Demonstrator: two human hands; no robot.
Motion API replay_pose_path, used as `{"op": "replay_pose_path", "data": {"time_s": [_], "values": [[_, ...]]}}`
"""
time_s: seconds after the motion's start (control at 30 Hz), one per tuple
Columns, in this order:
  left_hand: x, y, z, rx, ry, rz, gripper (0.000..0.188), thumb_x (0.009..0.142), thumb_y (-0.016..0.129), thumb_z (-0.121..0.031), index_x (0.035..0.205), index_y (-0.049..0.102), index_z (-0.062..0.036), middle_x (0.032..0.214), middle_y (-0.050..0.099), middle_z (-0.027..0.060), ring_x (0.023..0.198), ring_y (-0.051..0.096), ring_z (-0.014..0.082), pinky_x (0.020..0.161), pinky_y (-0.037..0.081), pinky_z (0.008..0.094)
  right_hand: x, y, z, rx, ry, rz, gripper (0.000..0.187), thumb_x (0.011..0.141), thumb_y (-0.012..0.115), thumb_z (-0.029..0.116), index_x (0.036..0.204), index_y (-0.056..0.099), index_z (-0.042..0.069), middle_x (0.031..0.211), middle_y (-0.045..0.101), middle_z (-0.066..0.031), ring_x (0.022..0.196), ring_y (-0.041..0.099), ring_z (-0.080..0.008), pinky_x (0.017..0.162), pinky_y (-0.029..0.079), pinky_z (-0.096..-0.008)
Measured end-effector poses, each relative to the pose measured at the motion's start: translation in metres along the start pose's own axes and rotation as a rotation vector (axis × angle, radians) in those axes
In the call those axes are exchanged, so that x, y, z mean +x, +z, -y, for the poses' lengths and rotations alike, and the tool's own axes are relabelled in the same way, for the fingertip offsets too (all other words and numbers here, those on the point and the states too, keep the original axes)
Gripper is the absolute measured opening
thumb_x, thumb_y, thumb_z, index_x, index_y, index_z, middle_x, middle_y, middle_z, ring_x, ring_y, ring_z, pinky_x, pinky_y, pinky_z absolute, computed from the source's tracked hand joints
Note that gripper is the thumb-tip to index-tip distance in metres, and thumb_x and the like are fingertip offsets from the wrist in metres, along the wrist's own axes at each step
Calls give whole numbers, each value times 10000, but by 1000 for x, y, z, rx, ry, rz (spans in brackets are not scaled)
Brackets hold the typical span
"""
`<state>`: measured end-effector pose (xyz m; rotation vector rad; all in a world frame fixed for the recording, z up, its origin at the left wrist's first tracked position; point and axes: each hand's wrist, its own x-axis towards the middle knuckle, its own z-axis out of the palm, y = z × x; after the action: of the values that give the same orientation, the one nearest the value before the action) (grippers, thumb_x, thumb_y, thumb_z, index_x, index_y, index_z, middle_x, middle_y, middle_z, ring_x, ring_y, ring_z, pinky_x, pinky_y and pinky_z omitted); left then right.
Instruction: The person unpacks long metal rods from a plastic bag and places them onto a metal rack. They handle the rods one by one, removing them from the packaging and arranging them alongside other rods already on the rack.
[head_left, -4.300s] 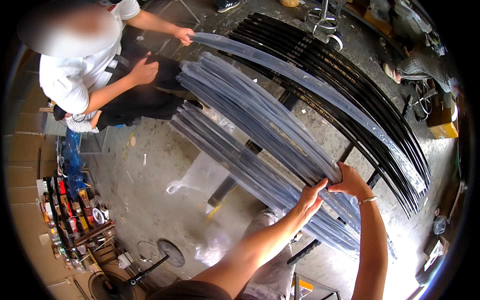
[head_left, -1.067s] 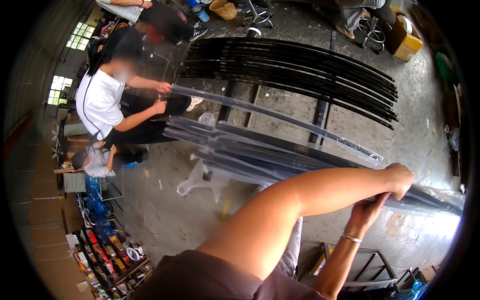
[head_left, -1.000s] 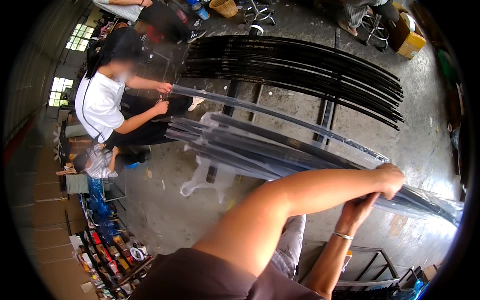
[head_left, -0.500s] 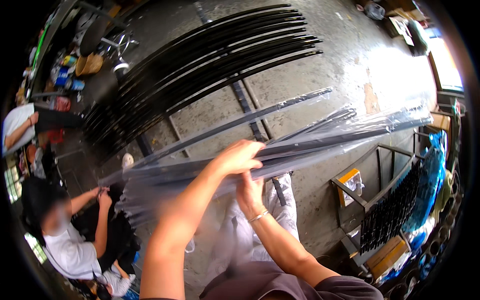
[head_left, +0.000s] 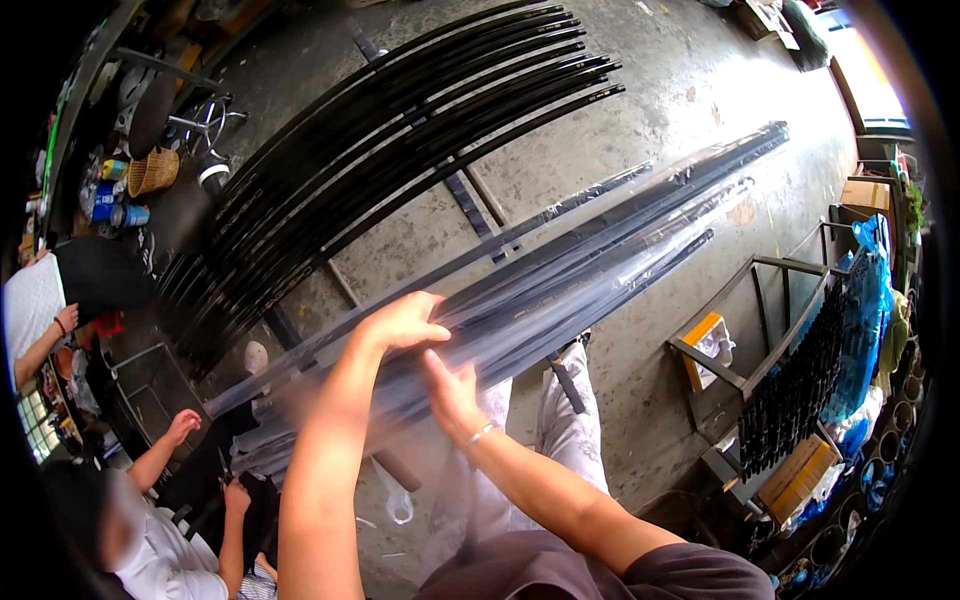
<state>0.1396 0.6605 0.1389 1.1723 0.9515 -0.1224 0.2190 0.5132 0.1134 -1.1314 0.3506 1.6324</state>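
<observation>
A bundle of dark rods in clear plastic sleeves (head_left: 600, 240) lies slantwise before me, its far ends fanned out to the upper right. My left hand (head_left: 400, 322) is over the bundle, its fingers stretched out and the thumb apart. Just nearer, my right hand (head_left: 455, 398) is at the bundle's near edge, thumb and forefinger apart; its other fingers are partly hidden. One separate sleeved rod (head_left: 560, 208) runs alongside, farther from me. At the lower left, the bundle's near end is blurred, close to a co-worker's hand with scissors (head_left: 226, 470).
Many bare black rods (head_left: 420, 150) lie in rows on floor supports beyond the bundle. A metal rack (head_left: 790, 265) with black parts and blue plastic stands right. A seated co-worker (head_left: 165, 545) is lower left; another person (head_left: 40, 300) is far left. A cardboard box (head_left: 866, 196) stands farther right.
The sleeved bundle has come down and spread out, its far ends swinging up in the picture. Both my hands moved left and loosened. The co-worker's hands have drawn apart.
</observation>
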Motion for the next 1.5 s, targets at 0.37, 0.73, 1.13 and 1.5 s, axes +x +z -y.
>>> {"op": "replay_pose_path", "data": {"time_s": [0.37,0.73,1.13,1.5], "values": [[-5,-11,44,33,-99,3,436,710,621,10,1133,524,53,1043,624,88,956,540,147,903,399,301,5,-15,-36,-12,122,-22,566,777,682,49,1242,361,82,1185,470,-41,1088,446,-174,941,366,-314],[5,-7,100,298,-27,-150,407,681,671,-77,1059,565,31,919,651,135,840,586,196,791,448,325,14,-22,-35,23,439,46,340,812,640,48,1108,478,88,1057,554,-28,967,519,-152,861,417,-319],[16,-18,112,292,-155,-101,440,654,705,-91,1056,576,34,983,626,199,904,603,297,795,475,382,24,-12,-49,-328,628,-120,283,850,626,247,1035,490,82,876,518,-45,780,499,-198,677,450,-346],[7,35,75,681,-204,-1005,335,669,700,-97,955,541,-28,913,599,145,888,585,273,783,443,406,59,-30,-42,-430,771,317,340,915,486,197,1172,479,-25,1168,546,-112,1052,532,-236,936,420,-377]]}}
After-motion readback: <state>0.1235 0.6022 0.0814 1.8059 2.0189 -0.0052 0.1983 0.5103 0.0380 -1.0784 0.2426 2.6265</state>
